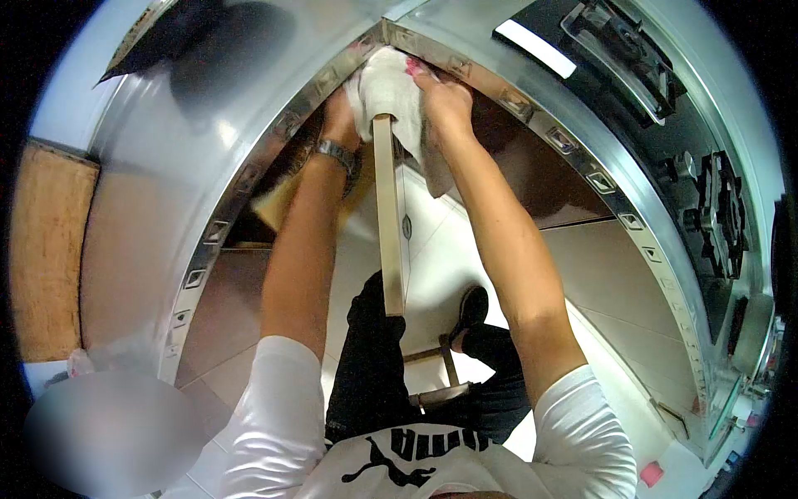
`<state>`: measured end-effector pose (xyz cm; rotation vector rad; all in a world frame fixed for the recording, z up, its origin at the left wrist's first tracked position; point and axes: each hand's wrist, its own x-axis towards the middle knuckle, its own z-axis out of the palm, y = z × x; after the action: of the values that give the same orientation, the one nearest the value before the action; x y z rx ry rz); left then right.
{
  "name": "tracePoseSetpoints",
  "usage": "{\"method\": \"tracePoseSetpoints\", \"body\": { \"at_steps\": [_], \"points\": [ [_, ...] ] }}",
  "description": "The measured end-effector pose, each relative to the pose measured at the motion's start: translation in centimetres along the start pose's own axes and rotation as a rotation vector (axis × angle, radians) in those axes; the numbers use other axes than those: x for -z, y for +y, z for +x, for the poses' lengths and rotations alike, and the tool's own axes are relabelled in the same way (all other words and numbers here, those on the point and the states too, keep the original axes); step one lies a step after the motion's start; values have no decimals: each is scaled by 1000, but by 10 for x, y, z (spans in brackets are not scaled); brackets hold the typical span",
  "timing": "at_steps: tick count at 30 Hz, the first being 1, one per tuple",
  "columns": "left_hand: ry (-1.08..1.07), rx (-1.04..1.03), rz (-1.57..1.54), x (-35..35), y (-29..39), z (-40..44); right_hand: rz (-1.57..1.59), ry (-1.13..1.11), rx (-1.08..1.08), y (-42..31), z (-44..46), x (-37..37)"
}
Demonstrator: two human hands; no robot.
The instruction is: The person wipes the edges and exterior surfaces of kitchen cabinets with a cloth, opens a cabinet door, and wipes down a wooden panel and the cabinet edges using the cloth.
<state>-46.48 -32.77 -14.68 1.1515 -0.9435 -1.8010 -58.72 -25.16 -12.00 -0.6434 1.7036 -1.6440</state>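
Note:
A white cloth point(389, 87) is draped over the far end of an open cabinet door point(387, 224), whose narrow top edge points toward me. My right hand point(446, 104) is closed on the cloth at the door's right side, where a pink patch shows on the fabric. On the left side, my left hand point(341, 116) reaches behind the cloth, a watch point(337, 155) on its wrist; its fingers are mostly hidden. Below my left forearm is a yellowish piece point(278, 204) inside the cabinet, too unclear to name.
Metal counters point(166, 179) meet in a corner ahead, with patterned edging. A black gas stove point(648, 108) sits on the right counter. At far left stands a wooden board point(54, 249). A stool point(440, 395) is below me, near my legs. A blurred round shape covers the lower left.

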Motion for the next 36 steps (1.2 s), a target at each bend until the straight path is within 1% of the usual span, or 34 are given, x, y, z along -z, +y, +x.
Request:
{"method": "tracePoseSetpoints", "body": {
  "at_steps": [1,2,3,5,6,7,9,10,11,13,14,15,16,17,19,20,21,22,23,24,25,26,28,29,31,32,33,34,35,36],
  "points": [
    [0,-173,-70,2,-11,5,-3,24,30,-8,-1,-6],
    [4,-260,-107,6,-18,13,1,-34,-9,-15,1,-12],
    [4,-346,-143,6,-19,13,1,-36,-7,-13,4,-11],
    [65,-141,145,13,-17,15,-77,-133,24,-5,6,-5],
    [-4,-144,-83,8,-14,16,-108,-88,47,5,4,1],
    [-2,-143,-86,6,-8,10,-110,-89,47,19,-1,11],
    [-154,-57,-143,2,4,3,154,-226,-169,39,-7,32],
    [-320,4,-265,12,3,17,152,-226,-170,38,-9,34],
    [-312,6,-268,19,-7,25,105,-231,-160,38,-12,35],
    [-152,-97,-69,15,-9,24,69,-226,-146,25,-16,31],
    [-154,-97,-67,14,-10,23,103,-145,-143,14,-16,22],
    [-70,-159,-16,14,-12,25,135,-65,-135,6,-14,13],
    [15,-218,36,14,-18,27,134,-55,-90,-10,-16,0],
    [15,-218,37,15,-22,31,113,-122,-89,-23,-24,3],
    [86,-242,69,16,-25,38,-202,-110,-26,-15,0,0],
    [-80,-143,-94,16,-21,38,-199,-106,-27,-6,5,4],
    [-81,-143,-92,12,-15,34,-270,-79,-4,1,8,9],
    [-122,-67,-98,7,-8,30,-342,-53,21,11,11,14],
    [-163,9,-104,1,0,25,-358,-124,-5,41,30,21],
    [-138,-86,-48,-7,9,5,-156,-158,-40,51,26,25],
    [-137,-89,-48,-3,9,11,46,-193,-74,58,26,26],
    [-235,-210,73,4,7,20,45,-198,-75,63,33,22],
    [-334,-314,202,20,-10,47,-81,-88,-35,48,30,14],
    [-264,-523,384,26,-20,69,186,-11,-225,22,16,2],
    [-193,-741,565,18,-15,68,234,12,-194,-14,0,-6],
    [-153,-435,389,14,-11,62,38,13,-150,-11,11,-8],
    [-108,-129,211,11,-10,58,39,15,-150,-10,9,-4],
    [-247,-100,-27,12,-19,67,-24,1,-115,-11,9,-2],
    [-251,-106,-24,16,-16,72,-84,-13,-80,-12,10,-1],
    [-389,-287,252,18,-13,66,-240,2,-178,-13,9,5]
  ]
}}
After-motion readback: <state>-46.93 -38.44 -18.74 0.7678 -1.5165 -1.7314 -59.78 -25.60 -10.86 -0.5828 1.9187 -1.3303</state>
